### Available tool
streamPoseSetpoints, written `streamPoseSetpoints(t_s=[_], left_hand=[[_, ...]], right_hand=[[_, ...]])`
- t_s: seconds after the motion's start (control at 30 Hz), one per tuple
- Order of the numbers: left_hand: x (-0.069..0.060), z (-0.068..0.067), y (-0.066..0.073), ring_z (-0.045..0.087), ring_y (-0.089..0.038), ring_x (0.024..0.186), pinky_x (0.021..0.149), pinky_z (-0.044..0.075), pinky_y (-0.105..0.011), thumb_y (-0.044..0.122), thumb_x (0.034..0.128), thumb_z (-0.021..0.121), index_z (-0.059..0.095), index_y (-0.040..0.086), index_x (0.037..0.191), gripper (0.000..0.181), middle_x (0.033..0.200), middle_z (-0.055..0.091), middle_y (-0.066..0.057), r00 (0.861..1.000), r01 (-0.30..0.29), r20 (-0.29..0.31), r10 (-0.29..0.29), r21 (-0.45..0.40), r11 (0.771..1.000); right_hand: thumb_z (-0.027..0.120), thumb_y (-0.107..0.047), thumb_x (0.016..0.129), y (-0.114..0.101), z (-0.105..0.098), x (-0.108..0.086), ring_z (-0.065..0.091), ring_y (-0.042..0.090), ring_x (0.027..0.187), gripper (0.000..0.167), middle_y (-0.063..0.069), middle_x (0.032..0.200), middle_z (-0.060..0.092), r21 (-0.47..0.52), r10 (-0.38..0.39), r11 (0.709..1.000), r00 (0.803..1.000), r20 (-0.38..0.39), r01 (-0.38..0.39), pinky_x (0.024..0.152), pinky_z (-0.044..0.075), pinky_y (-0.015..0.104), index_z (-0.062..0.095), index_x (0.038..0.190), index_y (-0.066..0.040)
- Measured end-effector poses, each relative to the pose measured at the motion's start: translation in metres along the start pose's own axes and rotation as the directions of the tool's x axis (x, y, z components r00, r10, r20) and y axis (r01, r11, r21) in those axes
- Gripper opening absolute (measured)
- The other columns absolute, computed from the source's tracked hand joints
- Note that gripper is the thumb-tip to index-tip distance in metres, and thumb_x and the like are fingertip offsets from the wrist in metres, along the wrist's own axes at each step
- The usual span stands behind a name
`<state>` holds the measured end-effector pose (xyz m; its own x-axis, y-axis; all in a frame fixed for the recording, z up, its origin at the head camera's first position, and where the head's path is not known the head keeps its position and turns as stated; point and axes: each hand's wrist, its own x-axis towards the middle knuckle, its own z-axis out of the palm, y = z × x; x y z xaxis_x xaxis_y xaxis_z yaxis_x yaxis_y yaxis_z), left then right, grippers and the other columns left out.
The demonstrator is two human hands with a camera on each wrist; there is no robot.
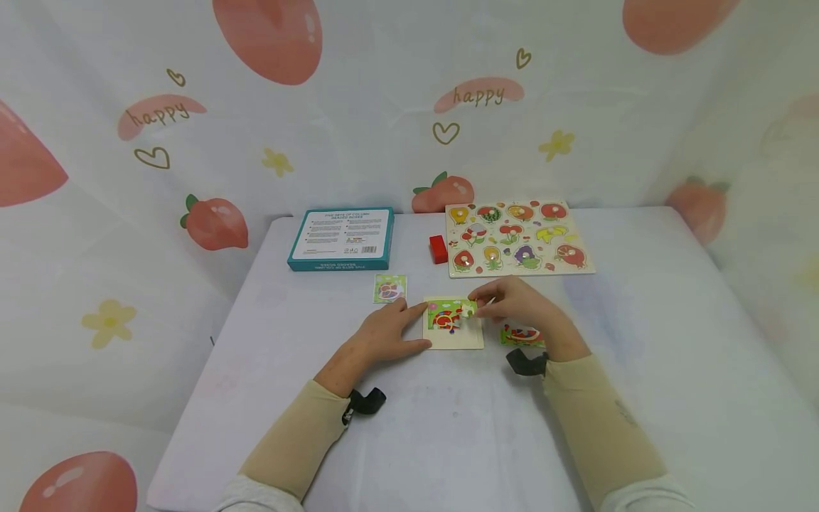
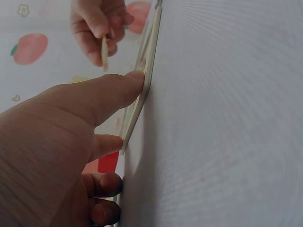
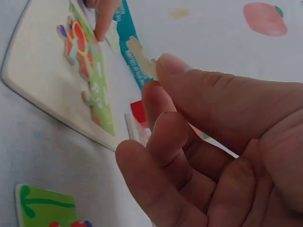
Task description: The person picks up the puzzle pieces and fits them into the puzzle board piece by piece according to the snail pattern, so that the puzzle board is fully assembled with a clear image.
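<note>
My left hand (image 1: 385,333) steadies the left side of a small wooden puzzle board (image 1: 453,342), thumb and forefinger spread apart and touching it. Several joined pieces with a red and green picture (image 1: 443,315) lie on the board's upper part. Above the board's right side, my right hand (image 1: 520,304) pinches a thin puzzle piece (image 3: 141,56) between thumb and forefinger. That piece is held off the board, its pale side facing the right wrist camera. Close to the right hand, a green and red puzzle piece (image 3: 45,205) lies on the table, partly hidden by the wrist in the head view.
Beyond the left hand lies a small picture card (image 1: 389,287). Farther back are a teal-edged box (image 1: 342,238), a red block (image 1: 438,249) and a wooden fruit puzzle board (image 1: 520,238). A printed cloth (image 1: 371,128) hangs behind the white table (image 1: 409,441).
</note>
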<state>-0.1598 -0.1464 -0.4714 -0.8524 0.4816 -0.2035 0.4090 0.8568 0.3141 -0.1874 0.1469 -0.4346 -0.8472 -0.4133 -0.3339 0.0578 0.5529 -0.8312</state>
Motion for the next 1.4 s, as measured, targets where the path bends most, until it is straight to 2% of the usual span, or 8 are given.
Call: streamPoseSetpoints(t_s=[0.3,0.47,0.57,0.87,1.07,1.27,1.4], left_hand=[[0.001,-0.001,-0.001,0.048,-0.015,0.087,0.067,0.04,-0.03,0.062,0.0906,0.067,0.041,0.028,0.159,0.08,0.103,0.046,-0.001,1.0,-0.004,0.002,0.004,0.003,1.0],[0.001,-0.001,-0.001,0.048,-0.015,0.089,0.068,0.041,-0.03,0.062,0.0904,0.067,0.041,0.028,0.159,0.081,0.104,0.047,-0.001,1.0,0.001,0.006,-0.001,-0.002,1.0],[0.001,-0.001,0.0,0.048,-0.016,0.089,0.068,0.041,-0.03,0.062,0.0905,0.067,0.042,0.028,0.159,0.08,0.104,0.047,-0.001,1.0,-0.002,0.002,0.002,0.002,1.0],[0.0,-0.001,0.001,0.048,-0.016,0.088,0.068,0.041,-0.03,0.062,0.09,0.068,0.043,0.027,0.158,0.081,0.103,0.047,-0.001,1.0,-0.004,-0.003,0.004,-0.001,1.0],[0.0,0.0,0.0,0.048,-0.015,0.088,0.068,0.041,-0.03,0.062,0.0901,0.068,0.043,0.027,0.158,0.081,0.103,0.047,-0.001,1.0,-0.008,0.0,0.008,0.001,1.0],[0.0,0.0,0.0,0.047,-0.015,0.087,0.067,0.04,-0.03,0.062,0.0906,0.067,0.042,0.026,0.159,0.081,0.102,0.046,-0.001,1.0,-0.016,-0.003,0.016,-0.003,1.0],[0.0,0.0,-0.001,0.047,-0.015,0.086,0.067,0.039,-0.03,0.062,0.0909,0.067,0.042,0.026,0.159,0.081,0.101,0.046,-0.001,1.0,-0.014,-0.007,0.014,-0.001,1.0]], right_hand=[[0.079,-0.017,0.092,0.002,0.011,0.006,0.056,0.019,0.078,0.034,0.004,0.095,0.069,-0.094,0.02,0.995,1.0,0.006,-0.02,0.074,0.047,0.033,0.075,0.123,-0.006],[0.081,-0.018,0.09,-0.001,0.016,0.005,0.057,0.022,0.089,0.033,0.003,0.096,0.07,-0.163,0.045,0.985,0.999,-0.021,-0.048,0.084,0.046,0.039,0.076,0.121,-0.008],[0.081,-0.018,0.09,-0.003,0.019,0.005,0.056,0.023,0.095,0.033,0.002,0.097,0.069,-0.222,0.033,0.974,0.999,-0.034,-0.04,0.089,0.044,0.042,0.076,0.121,-0.009],[0.083,-0.015,0.088,-0.001,0.025,0.008,0.055,0.022,0.088,0.026,0.002,0.086,0.063,-0.317,-0.02,0.949,0.998,-0.06,0.0,0.082,0.045,0.038,0.077,0.112,-0.01],[0.083,-0.017,0.088,-0.003,0.027,0.006,0.057,0.023,0.089,0.024,0.002,0.095,0.069,-0.338,0.005,0.94,0.997,-0.077,-0.031,0.084,0.049,0.04,0.08,0.111,-0.011],[0.082,-0.024,0.09,-0.009,0.031,0.003,0.057,0.022,0.088,0.02,0.001,0.103,0.072,-0.42,0.067,0.902,0.994,-0.083,-0.096,0.08,0.05,0.037,0.083,0.107,-0.015],[0.081,-0.026,0.09,-0.009,0.029,0.003,0.057,0.021,0.088,0.02,0.0,0.103,0.072,-0.448,0.052,0.89,0.996,-0.071,-0.079,0.08,0.049,0.037,0.083,0.108,-0.015]])
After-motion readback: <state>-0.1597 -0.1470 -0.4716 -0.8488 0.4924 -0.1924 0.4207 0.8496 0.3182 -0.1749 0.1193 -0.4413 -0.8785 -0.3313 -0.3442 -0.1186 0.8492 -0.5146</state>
